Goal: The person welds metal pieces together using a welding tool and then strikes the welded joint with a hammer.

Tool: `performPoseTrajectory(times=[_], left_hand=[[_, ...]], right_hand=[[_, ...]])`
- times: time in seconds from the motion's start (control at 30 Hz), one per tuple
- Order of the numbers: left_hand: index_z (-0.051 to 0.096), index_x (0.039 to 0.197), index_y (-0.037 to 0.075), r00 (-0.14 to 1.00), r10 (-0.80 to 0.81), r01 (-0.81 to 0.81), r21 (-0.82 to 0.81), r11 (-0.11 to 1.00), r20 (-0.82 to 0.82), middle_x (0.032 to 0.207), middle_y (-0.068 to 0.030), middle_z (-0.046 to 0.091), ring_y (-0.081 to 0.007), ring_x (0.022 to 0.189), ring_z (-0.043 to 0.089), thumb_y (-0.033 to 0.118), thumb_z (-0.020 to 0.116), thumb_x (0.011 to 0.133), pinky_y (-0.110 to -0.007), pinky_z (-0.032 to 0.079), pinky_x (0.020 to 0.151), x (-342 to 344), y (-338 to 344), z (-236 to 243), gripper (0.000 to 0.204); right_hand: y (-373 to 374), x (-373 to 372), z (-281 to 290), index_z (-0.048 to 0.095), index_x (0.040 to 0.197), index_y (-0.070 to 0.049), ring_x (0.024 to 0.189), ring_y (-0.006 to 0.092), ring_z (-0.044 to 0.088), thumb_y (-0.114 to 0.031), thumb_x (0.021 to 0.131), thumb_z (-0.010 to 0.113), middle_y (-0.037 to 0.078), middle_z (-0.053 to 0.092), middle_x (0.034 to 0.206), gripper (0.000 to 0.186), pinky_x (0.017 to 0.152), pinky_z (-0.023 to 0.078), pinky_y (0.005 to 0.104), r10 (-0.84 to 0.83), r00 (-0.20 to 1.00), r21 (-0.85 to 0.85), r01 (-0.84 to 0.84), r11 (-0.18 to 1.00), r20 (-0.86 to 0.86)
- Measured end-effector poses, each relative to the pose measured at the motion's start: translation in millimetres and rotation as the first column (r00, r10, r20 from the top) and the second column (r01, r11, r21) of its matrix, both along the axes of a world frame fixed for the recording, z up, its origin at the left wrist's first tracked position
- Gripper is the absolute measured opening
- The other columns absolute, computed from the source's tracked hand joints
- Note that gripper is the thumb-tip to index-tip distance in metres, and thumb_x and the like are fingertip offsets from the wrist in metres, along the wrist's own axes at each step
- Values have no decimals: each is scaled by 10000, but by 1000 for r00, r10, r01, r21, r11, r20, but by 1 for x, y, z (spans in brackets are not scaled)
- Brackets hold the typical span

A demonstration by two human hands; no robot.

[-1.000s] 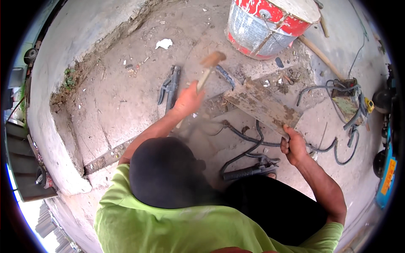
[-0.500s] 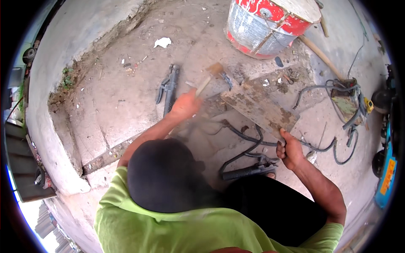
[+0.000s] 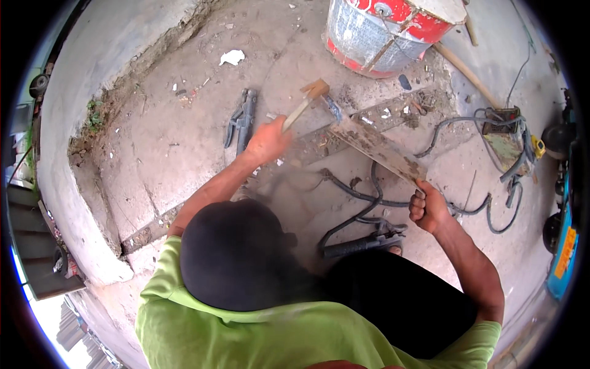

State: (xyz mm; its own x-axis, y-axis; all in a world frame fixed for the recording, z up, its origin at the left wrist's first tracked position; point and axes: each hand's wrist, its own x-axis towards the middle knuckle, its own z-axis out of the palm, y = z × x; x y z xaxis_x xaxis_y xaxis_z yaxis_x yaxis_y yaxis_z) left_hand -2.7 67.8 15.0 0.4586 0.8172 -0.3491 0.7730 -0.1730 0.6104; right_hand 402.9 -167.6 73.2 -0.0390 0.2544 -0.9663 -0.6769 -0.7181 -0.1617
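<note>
My left hand [image 3: 268,141] is closed around the pale handle of a hammer [image 3: 297,115] with a rusty orange-brown head. That head is close beside a short silvery metal piece [image 3: 332,109] at the far end of a flat, rusty metal plate [image 3: 382,150]. Whether the two touch I cannot tell. My right hand [image 3: 429,206] grips the plate by its near right end, fingers curled and thumb on top. The plate slants up from the ground, turned partly on edge. Left of the hammer, a grey clamp-like tool [image 3: 245,120] lies on the concrete.
A dark clamp [image 3: 362,245] with a black cable [image 3: 376,200] lies near my knee. Farther off stands a red and grey bucket [image 3: 378,43], with a wooden handle [image 3: 470,77] beside it. Cables tangle over a greenish metal box [image 3: 504,147] at the right. A raised concrete ledge [image 3: 80,203] borders the left.
The plate has rolled more onto its edge, showing less of its face, and my right hand has shifted slightly right. The hammer has moved up a little with my left hand.
</note>
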Motion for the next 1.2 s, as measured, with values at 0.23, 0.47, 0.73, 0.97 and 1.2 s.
performPoseTrajectory(times=[0.23,0.47,0.73,0.97,1.2], left_hand=[[627,1126,27,998,61,-62,-50,997,-12,974,-267,710,-487,965,672,317,655,945,-529,532,841,-29,-10,7,343],[647,1121,4,978,206,-208,-194,959,-29,861,-217,693,-373,822,698,325,663,952,-464,537,783,-64,-14,18,364],[625,1040,13,953,276,-302,-366,880,-122,739,-54,623,-153,644,584,281,658,984,-345,482,600,-83,-45,94,276],[645,1083,3,835,421,-523,-273,807,-355,758,-94,665,-167,694,637,226,648,1010,-368,520,663,-57,-138,166,235],[624,1200,34,847,507,-507,-533,678,-161,788,-20,584,-127,699,560,210,670,996,-304,449,629,-20,-162,212,273]], right_hand=[[11,19,-4,397,678,-220,482,124,313,-462,1024,602,-49,326,551,469,462,237,282,65,998,1,-65,998,26],[21,38,1,408,710,-218,467,120,301,-442,1016,622,-53,333,555,436,456,242,276,102,994,-24,-101,995,41],[46,65,7,411,630,-227,458,108,251,-395,1001,613,-88,274,535,455,437,207,283,-63,985,53,73,996,-160],[56,71,-7,452,614,-213,445,103,228,-381,1006,595,-93,268,510,450,438,196,283,-182,912,42,212,976,-367],[63,89,-14,409,581,-246,424,94,234,-390,1016,577,-105,284,501,488,430,194,285,-172,879,88,234,968,-445]])
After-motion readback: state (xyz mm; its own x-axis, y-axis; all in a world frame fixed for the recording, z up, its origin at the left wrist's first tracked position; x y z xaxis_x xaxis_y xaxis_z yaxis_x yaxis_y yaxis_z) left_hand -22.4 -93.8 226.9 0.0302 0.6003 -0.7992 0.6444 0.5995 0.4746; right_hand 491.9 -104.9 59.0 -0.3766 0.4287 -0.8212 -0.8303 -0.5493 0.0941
